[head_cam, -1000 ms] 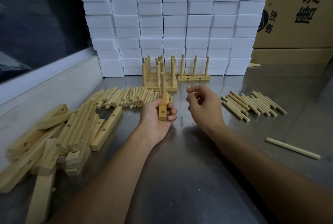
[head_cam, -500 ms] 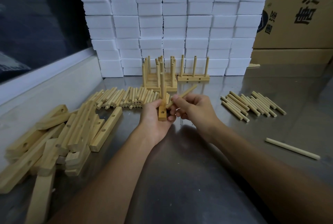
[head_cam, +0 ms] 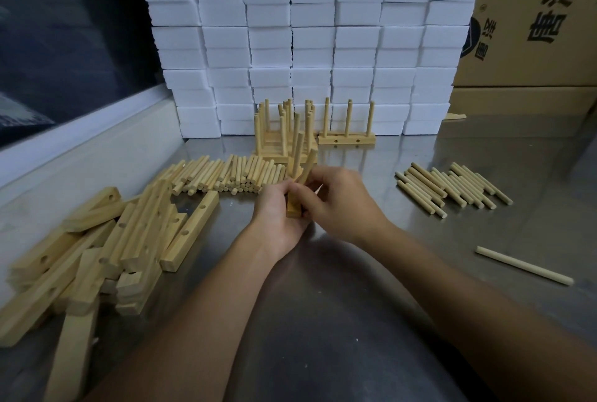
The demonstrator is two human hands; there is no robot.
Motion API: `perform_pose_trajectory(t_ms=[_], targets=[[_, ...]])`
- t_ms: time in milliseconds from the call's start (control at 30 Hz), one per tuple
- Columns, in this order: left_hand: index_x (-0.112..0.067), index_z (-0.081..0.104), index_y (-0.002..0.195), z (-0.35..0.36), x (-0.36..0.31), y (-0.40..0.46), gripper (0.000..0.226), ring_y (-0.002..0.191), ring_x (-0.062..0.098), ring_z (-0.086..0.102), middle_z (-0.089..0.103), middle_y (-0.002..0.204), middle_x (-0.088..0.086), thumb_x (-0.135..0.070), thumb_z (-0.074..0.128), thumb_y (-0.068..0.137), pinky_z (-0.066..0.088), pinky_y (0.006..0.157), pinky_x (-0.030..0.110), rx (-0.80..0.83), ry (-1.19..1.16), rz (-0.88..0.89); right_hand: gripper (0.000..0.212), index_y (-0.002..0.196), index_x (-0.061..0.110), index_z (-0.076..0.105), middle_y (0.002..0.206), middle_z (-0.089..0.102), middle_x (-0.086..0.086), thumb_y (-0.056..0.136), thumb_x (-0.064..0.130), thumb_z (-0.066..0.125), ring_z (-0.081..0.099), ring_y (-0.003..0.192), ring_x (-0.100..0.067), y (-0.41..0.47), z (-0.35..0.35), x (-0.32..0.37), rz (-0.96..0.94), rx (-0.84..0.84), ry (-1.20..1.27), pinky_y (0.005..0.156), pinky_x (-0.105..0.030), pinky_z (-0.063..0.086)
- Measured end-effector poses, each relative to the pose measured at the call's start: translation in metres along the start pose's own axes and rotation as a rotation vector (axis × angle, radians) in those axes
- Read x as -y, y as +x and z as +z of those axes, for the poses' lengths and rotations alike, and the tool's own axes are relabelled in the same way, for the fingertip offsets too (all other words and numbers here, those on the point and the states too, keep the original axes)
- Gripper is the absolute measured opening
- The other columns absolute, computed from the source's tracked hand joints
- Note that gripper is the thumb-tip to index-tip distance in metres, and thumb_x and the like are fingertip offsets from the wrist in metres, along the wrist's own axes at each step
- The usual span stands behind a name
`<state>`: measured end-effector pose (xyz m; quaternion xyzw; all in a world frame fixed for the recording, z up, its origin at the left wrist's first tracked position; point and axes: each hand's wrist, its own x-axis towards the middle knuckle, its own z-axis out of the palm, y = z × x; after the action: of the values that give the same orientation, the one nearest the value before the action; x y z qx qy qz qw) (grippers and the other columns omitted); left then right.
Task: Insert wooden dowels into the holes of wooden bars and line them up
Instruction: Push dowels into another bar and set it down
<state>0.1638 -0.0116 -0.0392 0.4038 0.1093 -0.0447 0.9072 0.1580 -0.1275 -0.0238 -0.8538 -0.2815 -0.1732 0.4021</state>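
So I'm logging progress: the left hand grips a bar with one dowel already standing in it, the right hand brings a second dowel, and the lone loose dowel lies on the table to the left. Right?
Not quite. The head view shows the lone loose dowel lying on the table to the right, not the left. The rest holds: the left hand grips a bar with one dowel standing in it, and the right hand brings a second dowel.

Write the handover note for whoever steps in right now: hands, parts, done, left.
Left hand grips a wooden bar with one dowel upright in it.
Right hand pinches a second dowel, tilted, at the bar, not yet seated.
Done: finished bars stand by the white blocks.
Left: seat this dowel; empty bars lie left, loose dowels ahead, more dowels right.
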Motion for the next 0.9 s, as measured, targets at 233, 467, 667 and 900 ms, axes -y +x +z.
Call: perform_pose_trajectory(t_ms=[233, 467, 667, 900], targets=[[-0.001, 0.065, 0.105, -0.003, -0.001, 0.003, 0.030, 0.080, 0.027, 0.072, 0.072, 0.084, 0.016, -0.016, 0.039, 0.100, 0.058, 0.057, 0.030, -0.044, -0.040, -0.041, 0.024, 0.085, 0.007, 0.071, 0.075, 0.069, -0.003, 0.095, 0.028, 0.065, 0.064, 0.072, -0.016, 0.000, 0.010, 0.000, -0.020, -0.039, -0.025, 0.071, -0.040, 0.055], [-0.002, 0.064, 0.089, -0.003, 0.000, 0.005, 0.031, 0.062, 0.024, 0.073, 0.070, 0.069, 0.014, -0.015, 0.039, 0.100, 0.057, 0.051, 0.030, -0.040, -0.062, -0.044, 0.026, 0.074, 0.008, 0.062, 0.062, 0.060, 0.000, 0.091, 0.027, 0.070, 0.056, 0.059, -0.012, -0.004, 0.021, 0.000, 0.040, -0.151, 0.036, 0.058, -0.031, 0.049], [-0.001, 0.064, 0.089, -0.004, 0.000, 0.004, 0.032, 0.061, 0.025, 0.072, 0.070, 0.068, 0.015, -0.016, 0.038, 0.101, 0.056, 0.051, 0.029, -0.003, -0.077, -0.044, 0.027, 0.074, 0.005, 0.062, 0.063, 0.061, -0.004, 0.091, 0.024, 0.070, 0.057, 0.059, -0.016, -0.005, 0.020, 0.000, 0.041, -0.150, 0.065, 0.058, -0.035, 0.050], [-0.001, 0.064, 0.101, -0.004, 0.000, 0.003, 0.032, 0.069, 0.025, 0.074, 0.071, 0.077, 0.015, -0.017, 0.037, 0.103, 0.057, 0.053, 0.030, 0.019, -0.055, -0.035, 0.026, 0.078, 0.002, 0.064, 0.066, 0.062, -0.008, 0.096, 0.021, 0.064, 0.056, 0.062, -0.022, -0.005, 0.012, 0.001, -0.016, -0.074, -0.030, 0.061, -0.042, 0.050]])
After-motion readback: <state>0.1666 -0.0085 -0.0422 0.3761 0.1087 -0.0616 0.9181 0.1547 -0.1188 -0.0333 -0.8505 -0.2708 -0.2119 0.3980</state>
